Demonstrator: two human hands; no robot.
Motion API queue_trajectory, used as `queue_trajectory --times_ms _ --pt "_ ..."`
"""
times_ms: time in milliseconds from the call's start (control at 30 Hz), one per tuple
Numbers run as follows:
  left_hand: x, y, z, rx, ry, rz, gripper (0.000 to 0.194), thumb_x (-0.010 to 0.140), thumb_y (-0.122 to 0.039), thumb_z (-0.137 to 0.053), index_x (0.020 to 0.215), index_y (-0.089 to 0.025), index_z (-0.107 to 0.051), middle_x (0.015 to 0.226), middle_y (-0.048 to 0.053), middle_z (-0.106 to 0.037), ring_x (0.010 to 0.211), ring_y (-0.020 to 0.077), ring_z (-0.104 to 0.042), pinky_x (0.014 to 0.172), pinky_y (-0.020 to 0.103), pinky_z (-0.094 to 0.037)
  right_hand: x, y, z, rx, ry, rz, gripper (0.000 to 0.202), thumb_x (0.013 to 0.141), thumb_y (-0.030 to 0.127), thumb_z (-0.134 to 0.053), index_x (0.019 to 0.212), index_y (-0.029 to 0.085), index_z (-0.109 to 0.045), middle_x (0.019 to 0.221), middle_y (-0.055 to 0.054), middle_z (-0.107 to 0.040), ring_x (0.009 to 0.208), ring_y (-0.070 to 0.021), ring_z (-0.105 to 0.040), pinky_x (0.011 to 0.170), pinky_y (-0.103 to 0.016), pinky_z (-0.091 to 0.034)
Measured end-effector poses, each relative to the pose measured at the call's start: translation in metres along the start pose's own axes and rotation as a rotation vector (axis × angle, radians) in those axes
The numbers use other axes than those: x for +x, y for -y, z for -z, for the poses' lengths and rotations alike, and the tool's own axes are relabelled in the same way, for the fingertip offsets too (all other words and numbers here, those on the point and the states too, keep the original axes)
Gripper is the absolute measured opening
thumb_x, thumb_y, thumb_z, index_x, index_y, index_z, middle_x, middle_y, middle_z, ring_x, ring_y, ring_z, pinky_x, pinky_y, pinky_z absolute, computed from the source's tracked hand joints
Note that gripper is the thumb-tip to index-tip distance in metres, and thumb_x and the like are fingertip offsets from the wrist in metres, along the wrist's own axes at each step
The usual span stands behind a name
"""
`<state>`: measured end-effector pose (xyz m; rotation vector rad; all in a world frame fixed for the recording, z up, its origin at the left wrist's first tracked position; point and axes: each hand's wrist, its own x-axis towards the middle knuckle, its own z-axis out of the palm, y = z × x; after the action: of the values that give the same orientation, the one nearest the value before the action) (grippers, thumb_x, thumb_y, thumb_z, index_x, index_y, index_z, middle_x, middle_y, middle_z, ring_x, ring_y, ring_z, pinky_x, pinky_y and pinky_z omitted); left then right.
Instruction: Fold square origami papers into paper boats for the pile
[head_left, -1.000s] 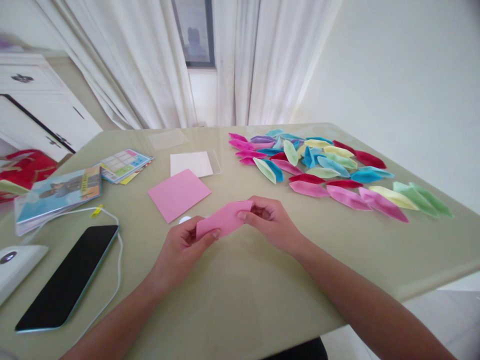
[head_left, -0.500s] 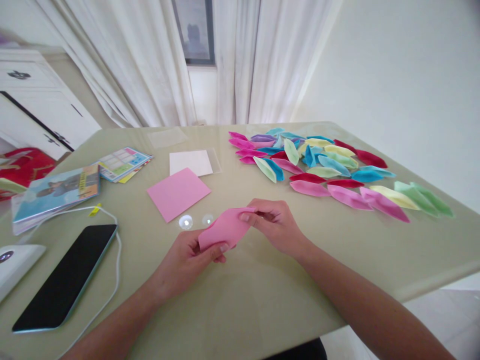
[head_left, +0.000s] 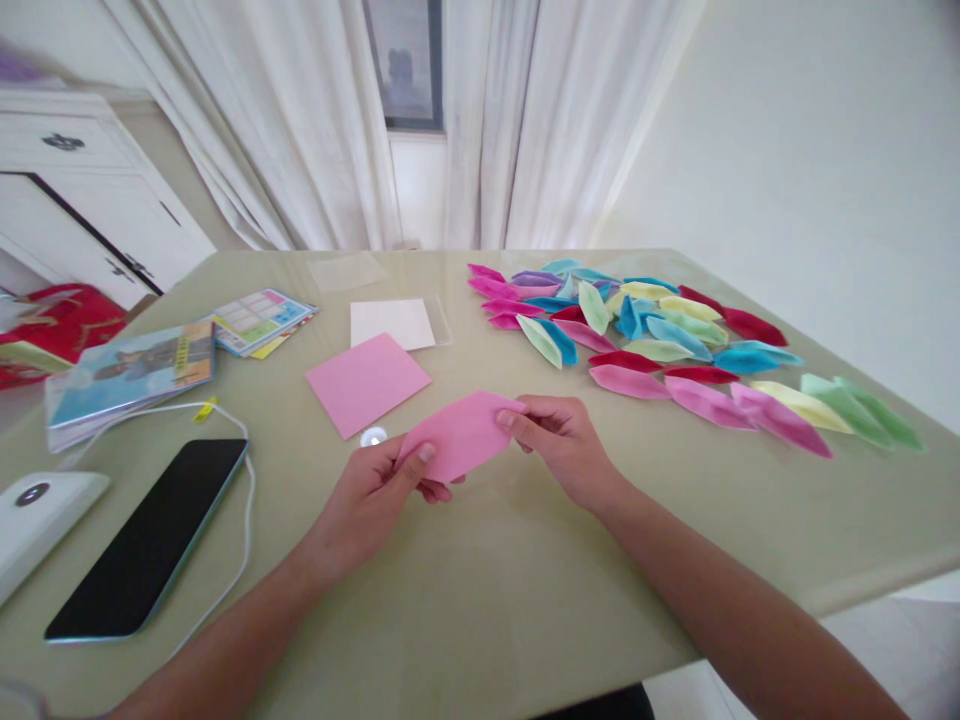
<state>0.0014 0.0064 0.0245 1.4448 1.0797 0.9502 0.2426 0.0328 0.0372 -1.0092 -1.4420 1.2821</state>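
A folded piece of pink paper (head_left: pixel 459 436) is held up over the table between my two hands. My left hand (head_left: pixel 382 490) pinches its left end, thumb on top and fingers underneath. At the right corner, my right hand (head_left: pixel 559 440) grips it between thumb and fingertips. Behind my left hand lies a pink square sheet or stack of paper (head_left: pixel 367 385), flat on the table, overlapping a white sheet (head_left: pixel 390 324). Many folded paper boats or petal shapes (head_left: pixel 630 380) in pink, red, blue, green, yellow and purple are spread across the right and back.
A black-screened phone (head_left: pixel 150 545) lies at the left beside a white cable (head_left: pixel 247 520) and a white device (head_left: pixel 45 520). Booklets (head_left: pixel 142 370) and printed cards (head_left: pixel 262 320) sit farther back. A small clear disc (head_left: pixel 373 437) rests near the pink sheet.
The pink paper has turned so that more of its broad face shows, and my left thumb has shifted up on it. The whole view has swung slightly left.
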Motion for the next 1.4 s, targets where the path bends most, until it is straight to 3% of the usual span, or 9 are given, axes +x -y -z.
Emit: queue_trajectory --times_ms 367,633,867,1033,1133,1300,1400 --pt "0.002 0.003 0.001 -0.028 -0.040 0.017 0.029 0.094 -0.042 -0.072 0.084 -0.016 -0.079 0.072 0.005 -0.081 0.062 0.0185 -0.076 0.062 0.026 -0.063 0.002 -0.011 -0.001 0.177 -0.016 -0.085 0.024 0.089 0.042 -0.084 0.080 0.020 -0.083 0.063 0.000 -0.065 0.059 -0.0118 -0.053 0.056 -0.026 -0.038" --pt "0.004 0.006 0.004 0.071 -0.054 0.053 0.024 0.086 -0.042 -0.082 0.085 -0.018 -0.080 0.078 0.003 -0.081 0.071 0.0189 -0.075 0.064 0.025 -0.058 0.005 -0.008 0.001 0.042 0.029 -0.121 0.026 0.079 0.043 -0.091 0.085 0.019 -0.084 0.067 -0.001 -0.071 0.061 -0.0136 -0.059 0.060 -0.027 -0.045" --pt "0.004 0.007 0.004 0.002 -0.082 0.053 0.029 0.084 -0.044 -0.086 0.094 -0.018 -0.080 0.079 0.003 -0.081 0.073 0.0198 -0.076 0.066 0.027 -0.060 0.005 -0.009 -0.001 0.013 -0.021 -0.114 0.028 0.082 0.046 -0.087 0.083 0.019 -0.081 0.065 0.000 -0.070 0.059 -0.0137 -0.057 0.059 -0.028 -0.044" --pt "0.005 0.007 -0.002 -0.360 -0.149 0.087 0.053 0.090 -0.064 -0.074 0.108 -0.015 -0.077 0.095 0.011 -0.084 0.082 0.0255 -0.081 0.075 0.035 -0.066 0.010 -0.015 0.004 0.049 -0.006 -0.091 0.026 0.082 0.043 -0.089 0.090 0.019 -0.080 0.073 -0.001 -0.073 0.066 -0.0147 -0.063 0.063 -0.028 -0.046" --pt "0.007 0.006 -0.004 -0.560 -0.188 0.124 0.054 0.090 -0.065 -0.075 0.111 -0.015 -0.076 0.107 0.013 -0.083 0.085 0.0282 -0.082 0.074 0.037 -0.068 0.011 -0.017 0.005 0.099 0.012 -0.090 0.026 0.082 0.041 -0.089 0.096 0.021 -0.079 0.082 -0.001 -0.075 0.073 -0.0155 -0.066 0.065 -0.027 -0.048" --pt "0.007 0.008 -0.002 -0.521 -0.144 0.104 0.036 0.092 -0.048 -0.080 0.114 -0.020 -0.078 0.111 0.007 -0.082 0.094 0.0236 -0.082 0.084 0.032 -0.067 0.010 -0.015 0.004 0.155 0.009 -0.108 0.035 0.084 0.041 -0.088 0.112 0.024 -0.077 0.093 -0.002 -0.075 0.079 -0.0158 -0.067 0.066 -0.027 -0.048" --pt "0.006 0.009 -0.001 -0.455 -0.126 0.106 0.034 0.093 -0.046 -0.080 0.115 -0.021 -0.078 0.113 0.007 -0.082 0.098 0.0238 -0.080 0.090 0.034 -0.066 0.008 -0.012 0.003 0.177 0.013 -0.120 0.038 0.088 0.049 -0.084 0.116 0.023 -0.076 0.092 -0.002 -0.075 0.078 -0.0160 -0.067 0.066 -0.026 -0.048"
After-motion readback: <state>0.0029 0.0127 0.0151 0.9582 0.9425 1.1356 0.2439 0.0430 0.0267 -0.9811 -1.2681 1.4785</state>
